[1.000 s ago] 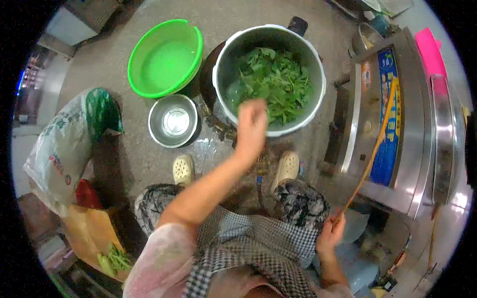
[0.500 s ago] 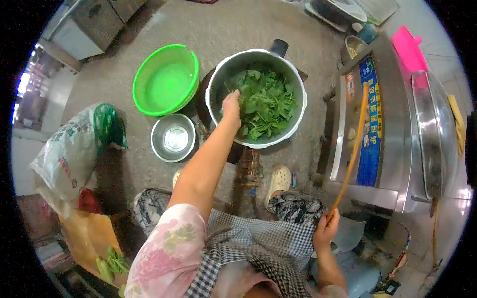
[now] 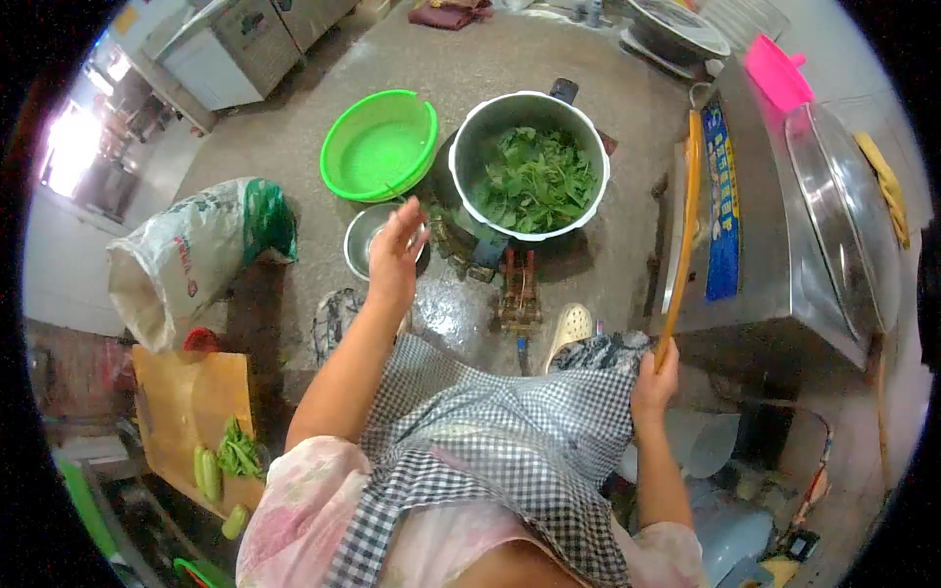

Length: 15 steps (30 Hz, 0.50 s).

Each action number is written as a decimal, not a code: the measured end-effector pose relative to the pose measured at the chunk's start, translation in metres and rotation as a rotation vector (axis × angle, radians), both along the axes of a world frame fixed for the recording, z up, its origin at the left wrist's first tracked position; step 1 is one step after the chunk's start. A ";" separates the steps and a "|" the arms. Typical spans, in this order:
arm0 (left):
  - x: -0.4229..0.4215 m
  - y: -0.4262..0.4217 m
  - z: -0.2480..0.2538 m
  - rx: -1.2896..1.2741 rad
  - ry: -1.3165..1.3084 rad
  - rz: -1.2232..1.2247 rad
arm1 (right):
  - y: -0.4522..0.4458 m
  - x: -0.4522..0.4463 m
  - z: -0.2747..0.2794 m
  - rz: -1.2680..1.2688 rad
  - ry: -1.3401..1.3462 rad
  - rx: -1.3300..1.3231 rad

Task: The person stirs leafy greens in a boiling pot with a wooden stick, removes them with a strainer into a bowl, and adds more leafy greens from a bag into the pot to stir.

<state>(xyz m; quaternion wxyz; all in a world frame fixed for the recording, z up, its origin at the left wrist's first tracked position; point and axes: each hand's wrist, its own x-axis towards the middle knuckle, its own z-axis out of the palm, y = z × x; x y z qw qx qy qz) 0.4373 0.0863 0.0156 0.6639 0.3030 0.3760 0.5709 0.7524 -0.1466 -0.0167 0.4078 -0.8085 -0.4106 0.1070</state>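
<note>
My left hand [image 3: 396, 257] is raised over the small metal bowl [image 3: 359, 238], its fingers apart, with a thin green bit near the fingertips. To its right stands a large metal pot [image 3: 472, 174] with leafy greens [image 3: 542, 181] inside. A green basin [image 3: 377, 147] sits just behind the bowl. My right hand [image 3: 654, 380] is closed round the lower end of a long wooden stick [image 3: 683, 235], which points up and away beside the steel cabinet.
A steel cabinet [image 3: 765, 216] with a blue label is on the right. At the left are a white and green sack [image 3: 201, 250] and a board [image 3: 162, 402] with green vegetables [image 3: 238, 451]. A pink scoop [image 3: 779, 73] lies at the upper right.
My left hand has come out of the pot and back toward the bowl, its fingers now apart. My right hand still holds the stick, which stands more upright. The view has shifted.
</note>
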 end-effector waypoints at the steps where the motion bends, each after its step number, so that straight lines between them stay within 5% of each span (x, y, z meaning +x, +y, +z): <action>1: -0.007 -0.011 -0.013 -0.049 0.106 -0.057 | -0.001 -0.002 0.001 0.018 0.002 0.037; 4: -0.017 -0.047 -0.029 -0.210 0.670 -0.336 | 0.001 -0.007 0.004 0.042 -0.028 0.071; 5: -0.021 -0.048 -0.038 -0.203 0.685 -0.511 | 0.007 -0.011 0.011 0.041 -0.021 0.041; 15: 0.030 0.022 -0.120 -0.750 0.381 -0.353 | 0.051 -0.023 0.037 0.325 -0.084 -0.091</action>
